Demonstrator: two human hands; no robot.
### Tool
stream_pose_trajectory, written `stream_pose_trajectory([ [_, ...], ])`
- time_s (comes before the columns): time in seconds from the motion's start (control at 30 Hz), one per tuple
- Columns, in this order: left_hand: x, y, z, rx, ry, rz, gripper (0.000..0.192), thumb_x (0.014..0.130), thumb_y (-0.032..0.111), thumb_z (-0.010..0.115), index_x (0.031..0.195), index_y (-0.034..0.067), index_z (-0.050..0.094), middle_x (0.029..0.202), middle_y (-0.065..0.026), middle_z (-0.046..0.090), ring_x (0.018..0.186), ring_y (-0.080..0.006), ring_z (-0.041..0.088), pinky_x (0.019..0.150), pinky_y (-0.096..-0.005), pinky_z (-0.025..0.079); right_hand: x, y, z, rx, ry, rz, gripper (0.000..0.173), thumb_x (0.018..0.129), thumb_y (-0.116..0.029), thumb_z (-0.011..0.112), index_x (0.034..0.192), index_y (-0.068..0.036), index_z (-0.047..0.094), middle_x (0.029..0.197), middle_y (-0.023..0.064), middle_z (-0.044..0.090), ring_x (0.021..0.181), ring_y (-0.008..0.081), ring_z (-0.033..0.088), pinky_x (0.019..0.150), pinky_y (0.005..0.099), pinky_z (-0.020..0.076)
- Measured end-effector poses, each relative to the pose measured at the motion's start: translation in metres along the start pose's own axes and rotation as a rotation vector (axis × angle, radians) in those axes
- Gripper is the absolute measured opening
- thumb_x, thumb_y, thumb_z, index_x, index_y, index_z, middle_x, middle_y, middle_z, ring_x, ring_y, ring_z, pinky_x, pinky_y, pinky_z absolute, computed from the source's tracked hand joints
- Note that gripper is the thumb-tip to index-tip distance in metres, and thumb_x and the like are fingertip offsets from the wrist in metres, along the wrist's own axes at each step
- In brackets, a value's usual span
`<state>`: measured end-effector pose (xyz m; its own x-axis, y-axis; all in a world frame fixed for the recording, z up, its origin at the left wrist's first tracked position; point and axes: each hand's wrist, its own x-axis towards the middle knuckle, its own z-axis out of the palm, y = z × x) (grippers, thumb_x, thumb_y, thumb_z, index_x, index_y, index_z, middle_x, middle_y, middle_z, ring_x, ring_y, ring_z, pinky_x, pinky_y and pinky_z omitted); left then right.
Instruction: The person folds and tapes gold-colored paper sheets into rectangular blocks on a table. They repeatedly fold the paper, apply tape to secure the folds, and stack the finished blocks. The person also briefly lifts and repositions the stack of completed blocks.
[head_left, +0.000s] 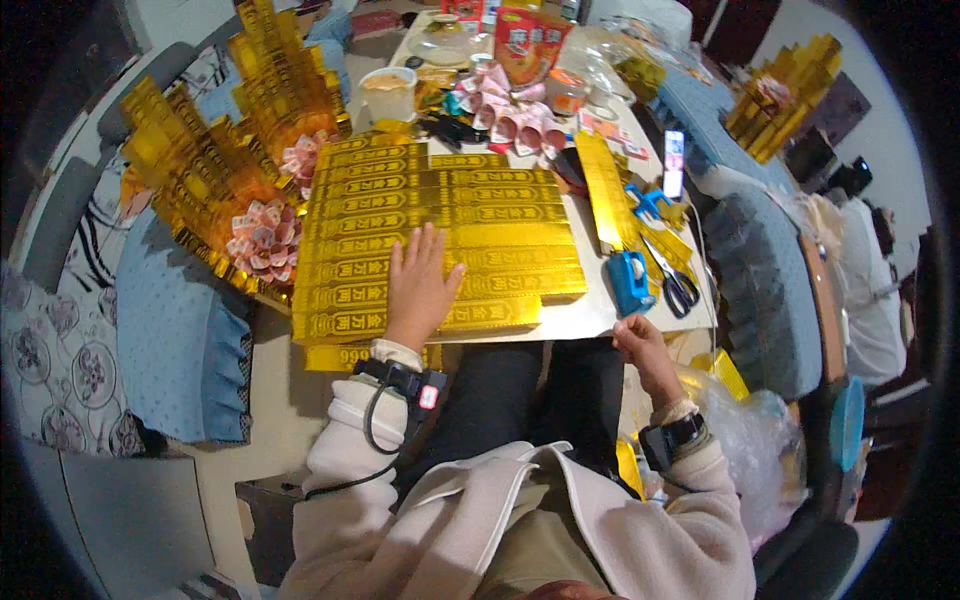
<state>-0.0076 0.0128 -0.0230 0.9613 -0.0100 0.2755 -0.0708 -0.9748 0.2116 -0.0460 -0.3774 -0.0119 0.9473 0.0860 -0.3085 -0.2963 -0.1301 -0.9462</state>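
Observation:
My left hand (421, 289) lies palm down on a flat sheet of joined gold foil paper bars (360, 225), with its thumb spread. Embossed characters cover the bars, which sit side by side in two columns and reach over the table's near left edge. My right hand (646, 351) is at the near table edge, thumb and fingers pinched together. Whether it holds a bit of tape is too small to tell. Just beyond it stands a blue tape dispenser (630, 283). Scissors with dark handles (681, 291) lie right of the dispenser.
Gold foil towers with folded-paper flowers (264, 241) stand at left; another gold tower (780, 101) is at far right. Pink paper cones (517, 124), a plastic tub (388, 94), a red food bag (529, 45), a blue tool (649, 206) and a phone (673, 165) crowd the table (555, 322).

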Motion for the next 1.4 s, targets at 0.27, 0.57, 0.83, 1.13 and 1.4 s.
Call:
stream_pose_trajectory([
  [0.27,-0.002,0.003,-0.002,-0.035,0.041,-0.002,0.067,0.104,0.044,0.052,0.155,0.003,0.041,0.165,-0.0170,0.035,0.154,-0.0314,0.029,0.127,-0.0513,0.016,0.079,-0.124,0.098,-0.695,-0.374,-0.618,0.020,0.100,-0.018,0.068,0.096,-0.001,0.060,0.078,0.0054,0.060,0.073,0.0141,0.056,0.067,0.0310,0.0471],
  [0.57,-0.003,0.006,-0.009,-0.016,0.021,-0.005,0.066,0.101,0.042,0.054,0.151,0.001,0.046,0.163,-0.0184,0.037,0.154,-0.0298,0.029,0.128,-0.0477,0.015,0.234,-0.160,0.238,-0.844,-0.535,-0.836,0.017,0.093,-0.018,0.072,0.097,-0.002,0.066,0.081,0.0097,0.068,0.074,0.0182,0.062,0.070,0.0350,0.0513],
  [0.83,-0.004,0.007,-0.013,-0.080,0.058,-0.002,0.069,0.100,0.040,0.057,0.154,0.001,0.042,0.164,-0.0178,0.036,0.154,-0.0297,0.031,0.128,-0.0470,0.015,0.266,-0.154,0.252,-0.883,-0.564,-0.644,0.023,0.091,-0.025,0.073,0.095,-0.002,0.071,0.085,0.0140,0.073,0.078,0.0291,0.071,0.071,0.0415,0.0544],
  [1.13,-0.002,0.009,-0.016,-0.073,-0.008,-0.018,0.067,0.099,0.039,0.058,0.151,-0.001,0.045,0.165,-0.0184,0.035,0.155,-0.0299,0.027,0.128,-0.0474,0.013,0.263,-0.157,0.264,-1.006,-0.493,-0.585,0.037,0.085,-0.037,0.077,0.095,-0.001,0.073,0.085,0.0158,0.074,0.079,0.0313,0.071,0.070,0.0425,0.0546],
  [1.4,-0.002,0.009,-0.017,-0.093,-0.047,-0.026,0.065,0.099,0.038,0.062,0.149,-0.001,0.048,0.167,-0.0169,0.030,0.157,-0.0300,0.023,0.129,-0.0466,0.012,0.265,-0.163,0.269,-1.109,-0.446,-0.447,0.038,0.083,-0.038,0.078,0.079,-0.001,0.078,0.073,0.0102,0.074,0.069,0.0270,0.072,0.068,0.0393,0.0560],
])
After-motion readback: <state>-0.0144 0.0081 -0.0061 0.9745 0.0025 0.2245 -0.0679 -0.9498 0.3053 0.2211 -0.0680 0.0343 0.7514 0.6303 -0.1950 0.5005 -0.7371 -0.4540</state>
